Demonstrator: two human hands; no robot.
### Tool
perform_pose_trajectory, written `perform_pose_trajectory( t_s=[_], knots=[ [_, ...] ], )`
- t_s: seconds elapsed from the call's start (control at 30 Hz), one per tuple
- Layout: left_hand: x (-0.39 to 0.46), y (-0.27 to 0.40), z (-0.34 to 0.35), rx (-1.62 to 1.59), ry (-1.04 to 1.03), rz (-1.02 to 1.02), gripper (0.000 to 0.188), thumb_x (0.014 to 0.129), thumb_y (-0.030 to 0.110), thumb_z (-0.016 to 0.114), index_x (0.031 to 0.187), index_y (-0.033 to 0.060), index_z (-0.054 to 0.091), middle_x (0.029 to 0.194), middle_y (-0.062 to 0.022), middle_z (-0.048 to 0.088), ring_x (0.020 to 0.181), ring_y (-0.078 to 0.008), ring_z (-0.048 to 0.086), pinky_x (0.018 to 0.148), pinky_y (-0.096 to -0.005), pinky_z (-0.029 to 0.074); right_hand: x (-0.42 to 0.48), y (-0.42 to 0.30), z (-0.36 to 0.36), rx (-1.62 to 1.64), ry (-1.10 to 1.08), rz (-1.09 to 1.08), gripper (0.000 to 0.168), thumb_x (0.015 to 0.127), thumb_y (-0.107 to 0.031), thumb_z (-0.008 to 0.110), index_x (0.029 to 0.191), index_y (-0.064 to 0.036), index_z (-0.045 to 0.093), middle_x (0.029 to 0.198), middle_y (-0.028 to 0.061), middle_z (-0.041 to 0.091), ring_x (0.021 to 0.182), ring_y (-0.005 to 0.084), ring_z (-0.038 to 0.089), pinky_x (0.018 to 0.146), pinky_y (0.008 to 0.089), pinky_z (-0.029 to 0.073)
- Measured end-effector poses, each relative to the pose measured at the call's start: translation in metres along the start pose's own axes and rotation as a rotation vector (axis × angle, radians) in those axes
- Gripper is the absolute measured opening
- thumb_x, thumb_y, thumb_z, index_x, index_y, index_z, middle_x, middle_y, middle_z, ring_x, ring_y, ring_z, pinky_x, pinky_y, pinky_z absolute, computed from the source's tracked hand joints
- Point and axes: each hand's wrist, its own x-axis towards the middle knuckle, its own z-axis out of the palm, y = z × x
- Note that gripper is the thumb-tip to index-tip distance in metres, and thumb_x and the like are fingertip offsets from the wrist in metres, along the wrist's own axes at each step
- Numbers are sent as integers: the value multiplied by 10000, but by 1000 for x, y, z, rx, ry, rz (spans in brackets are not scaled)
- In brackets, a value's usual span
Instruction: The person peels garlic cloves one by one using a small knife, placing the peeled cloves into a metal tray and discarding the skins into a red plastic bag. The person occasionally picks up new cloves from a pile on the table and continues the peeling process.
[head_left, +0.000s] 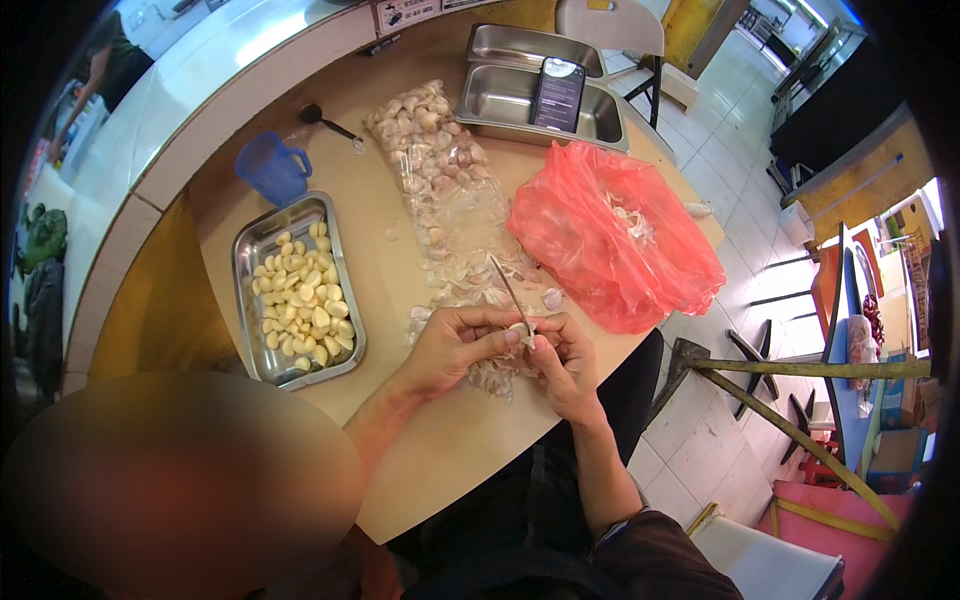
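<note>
Near the table's front edge, my left hand (457, 345) pinches a garlic clove (519, 330) between thumb and fingers. Close against it, my right hand (562, 360) grips a small knife (510, 289), its blade pointing up and away, with thumb at the clove. Papery garlic skins (487, 277) lie under and beyond both hands, and a loose unpeeled clove (552, 298) rests just beyond my right hand. Farther back lies a clear plastic bag of unpeeled cloves (427, 150). On the left, peeled cloves (304, 292) fill much of a steel tray (352, 315).
A crumpled red plastic bag (600, 247) holding some skins lies at the right. Behind it, a phone (559, 96) leans in a steel pan (495, 90). A blue plastic mug (274, 166) and a black spoon (330, 124) sit beyond the tray. A person (112, 64) stands past the counter.
</note>
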Motion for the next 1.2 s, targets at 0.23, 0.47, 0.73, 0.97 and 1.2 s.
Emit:
perform_pose_trajectory(
  t_s=[0.23, 0.47, 0.73, 0.97, 1.2],
  knots=[
    [0, -7, -7, -317, -32, -109, 164, 919, 27, 653, 1075, -24, 647, 1009, -97, 680, 885, -167, 661, 779, -295, 547, -2, -1, -4, 59, -106, 71, 241, 1011, -132, 558, 1209, -4, 509, 1042, 97, 678, 967, 120, 635, 795, 247, 481],
    [0, -3, -3, -262, -19, -42, 141, 895, 16, 681, 1024, 13, 625, 997, -63, 667, 844, -142, 661, 751, -283, 553, -3, -6, 0, 20, -103, 72, 255, 1015, -157, 558, 1217, -10, 503, 1032, 79, 676, 888, 91, 603, 720, 220, 444],
    [-1, -2, -4, -213, -53, -61, 302, 876, -21, 671, 1165, 13, 593, 1011, -63, 676, 901, -133, 669, 805, -272, 550, -3, 2, -5, 68, -10, 29, 242, 1022, -171, 542, 1215, -34, 496, 865, 16, 609, 659, 42, 481, 578, 212, 378],
    [-1, 4, -3, -233, -32, -109, 418, 881, -25, 659, 1285, -17, 554, 1048, -78, 683, 943, -144, 664, 851, -273, 546, 5, 2, -2, 141, 137, -59, 230, 1046, -166, 475, 1242, -47, 453, 705, 16, 483, 563, 72, 406, 538, 216, 339],
    [-2, 3, -9, -419, -62, -67, 405, 902, -13, 643, 1297, -8, 556, 1153, -75, 627, 1042, -176, 641, 920, -293, 529, 8, 0, 3, 102, 203, -75, 272, 1044, -188, 464, 1283, -57, 445, 695, 10, 478, 567, 68, 413, 524, 206, 341]
  ],
)
